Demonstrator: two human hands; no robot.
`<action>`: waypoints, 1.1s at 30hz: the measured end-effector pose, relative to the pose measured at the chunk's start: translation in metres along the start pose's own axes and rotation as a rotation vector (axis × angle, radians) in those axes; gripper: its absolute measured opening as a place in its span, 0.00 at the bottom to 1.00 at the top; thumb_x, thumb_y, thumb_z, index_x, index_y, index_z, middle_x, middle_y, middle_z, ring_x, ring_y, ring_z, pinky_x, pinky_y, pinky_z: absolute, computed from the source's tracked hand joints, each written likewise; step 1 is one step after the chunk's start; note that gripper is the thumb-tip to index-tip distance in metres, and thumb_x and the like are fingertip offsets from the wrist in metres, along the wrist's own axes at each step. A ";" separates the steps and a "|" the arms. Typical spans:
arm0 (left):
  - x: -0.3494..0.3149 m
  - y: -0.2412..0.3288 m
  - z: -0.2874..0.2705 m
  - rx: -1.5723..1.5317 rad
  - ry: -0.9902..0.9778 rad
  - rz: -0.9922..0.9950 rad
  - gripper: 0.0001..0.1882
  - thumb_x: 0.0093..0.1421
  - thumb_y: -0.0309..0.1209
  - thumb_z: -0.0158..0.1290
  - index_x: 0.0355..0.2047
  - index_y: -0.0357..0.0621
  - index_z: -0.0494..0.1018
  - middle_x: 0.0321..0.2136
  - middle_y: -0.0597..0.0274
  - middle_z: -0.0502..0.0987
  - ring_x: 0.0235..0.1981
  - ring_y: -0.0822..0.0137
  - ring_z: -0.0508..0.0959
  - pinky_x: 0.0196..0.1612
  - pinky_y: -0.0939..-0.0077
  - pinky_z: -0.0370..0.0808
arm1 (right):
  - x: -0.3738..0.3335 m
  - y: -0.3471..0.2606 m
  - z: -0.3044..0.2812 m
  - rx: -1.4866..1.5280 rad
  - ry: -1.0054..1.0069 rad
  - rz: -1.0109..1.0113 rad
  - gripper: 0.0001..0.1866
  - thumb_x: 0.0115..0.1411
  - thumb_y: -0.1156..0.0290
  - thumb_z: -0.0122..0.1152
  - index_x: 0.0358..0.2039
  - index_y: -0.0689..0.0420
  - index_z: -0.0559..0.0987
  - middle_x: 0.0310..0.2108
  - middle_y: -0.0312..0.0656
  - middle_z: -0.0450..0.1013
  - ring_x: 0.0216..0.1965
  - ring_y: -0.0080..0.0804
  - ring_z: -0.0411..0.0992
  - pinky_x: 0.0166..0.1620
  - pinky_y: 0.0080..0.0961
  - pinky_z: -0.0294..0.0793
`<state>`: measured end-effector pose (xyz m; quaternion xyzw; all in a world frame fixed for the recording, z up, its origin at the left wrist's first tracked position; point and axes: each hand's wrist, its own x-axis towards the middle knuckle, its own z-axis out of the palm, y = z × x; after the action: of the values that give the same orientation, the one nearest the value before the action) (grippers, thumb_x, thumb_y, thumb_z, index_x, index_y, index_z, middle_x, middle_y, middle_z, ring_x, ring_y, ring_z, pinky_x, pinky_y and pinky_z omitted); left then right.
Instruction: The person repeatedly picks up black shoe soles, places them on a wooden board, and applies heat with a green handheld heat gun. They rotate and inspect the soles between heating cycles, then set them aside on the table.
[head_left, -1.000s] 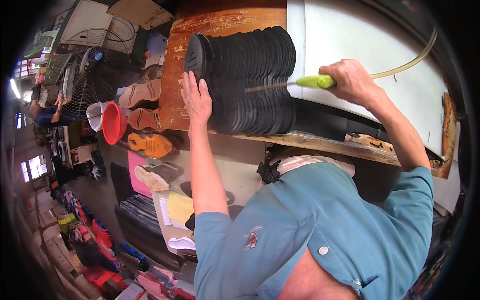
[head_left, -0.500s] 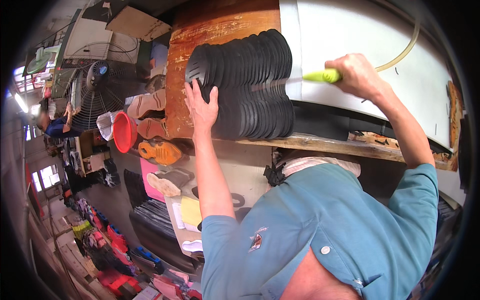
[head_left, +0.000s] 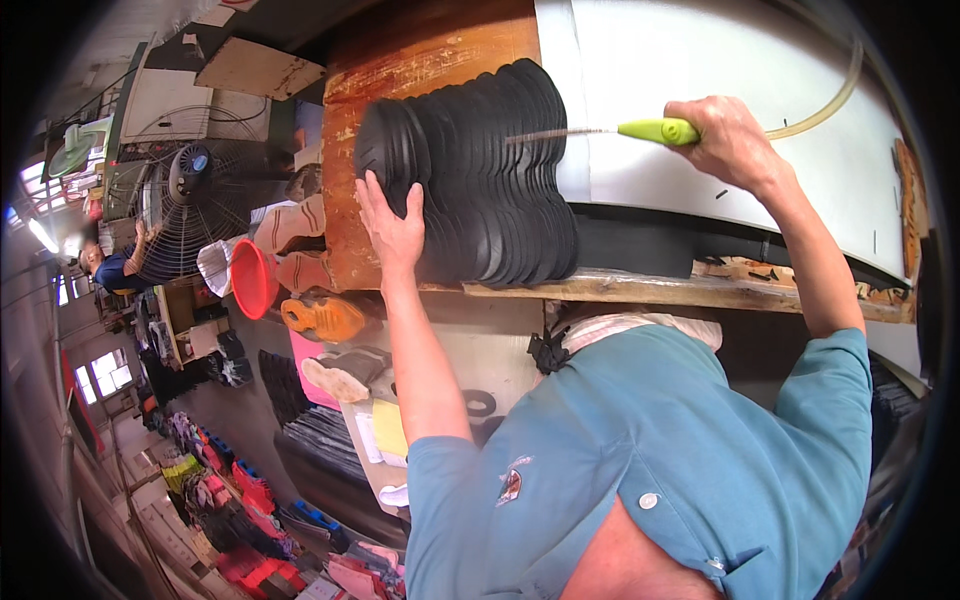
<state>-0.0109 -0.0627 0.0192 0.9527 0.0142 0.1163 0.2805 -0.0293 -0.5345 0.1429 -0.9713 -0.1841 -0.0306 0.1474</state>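
A long row of overlapping black shoe-sole pieces (head_left: 490, 190) lies on the brown board, fanned out so that their edges show. At its left end my left hand (head_left: 395, 232) rests on the nearest pieces, fingers spread. My right hand (head_left: 728, 145) is wrapped round a green-handled tool (head_left: 655, 131) on the right, above the white surface. A pale hose (head_left: 825, 112) runs from the back of that handle. The tool's long thin tip reaches left over the row's upper half; whether it touches the pieces is hard to tell.
Beneath the row is a scratched brown board (head_left: 440, 50), with a white surface (head_left: 660, 60) to its right. A wooden edge (head_left: 640, 290) runs along the near side. A red bowl (head_left: 254, 280), an orange shoe-shaped piece (head_left: 325, 318) and a large fan (head_left: 190, 175) stand left. Another person (head_left: 115, 262) is far left.
The tool's tip has moved farther up over the row, and the handle has shifted slightly right. At the left end, a few pieces now stand apart from the others beside my left hand.
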 end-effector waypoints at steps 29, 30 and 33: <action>0.003 -0.009 0.001 0.096 -0.046 0.022 0.50 0.67 0.58 0.59 0.77 0.40 0.55 0.76 0.30 0.51 0.77 0.36 0.53 0.77 0.45 0.51 | -0.035 0.017 -0.031 0.021 -0.083 0.044 0.09 0.62 0.67 0.73 0.38 0.58 0.85 0.25 0.48 0.81 0.28 0.48 0.81 0.37 0.42 0.81; 0.004 -0.009 0.002 0.054 -0.026 0.026 0.50 0.66 0.58 0.59 0.77 0.40 0.55 0.76 0.31 0.51 0.77 0.36 0.53 0.77 0.44 0.51 | -0.036 0.018 -0.031 0.030 -0.147 0.042 0.09 0.62 0.67 0.73 0.38 0.58 0.85 0.25 0.48 0.81 0.28 0.48 0.81 0.37 0.42 0.81; 0.004 -0.010 0.001 0.017 -0.030 0.014 0.51 0.66 0.59 0.60 0.77 0.39 0.54 0.76 0.31 0.50 0.77 0.37 0.53 0.77 0.43 0.50 | -0.038 0.021 -0.032 0.008 -0.065 0.129 0.08 0.62 0.67 0.73 0.36 0.56 0.85 0.25 0.49 0.81 0.28 0.49 0.80 0.35 0.42 0.80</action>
<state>-0.0064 -0.0545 0.0141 0.9568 0.0042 0.1038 0.2716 -0.0572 -0.5759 0.1630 -0.9811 -0.1258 0.0115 0.1469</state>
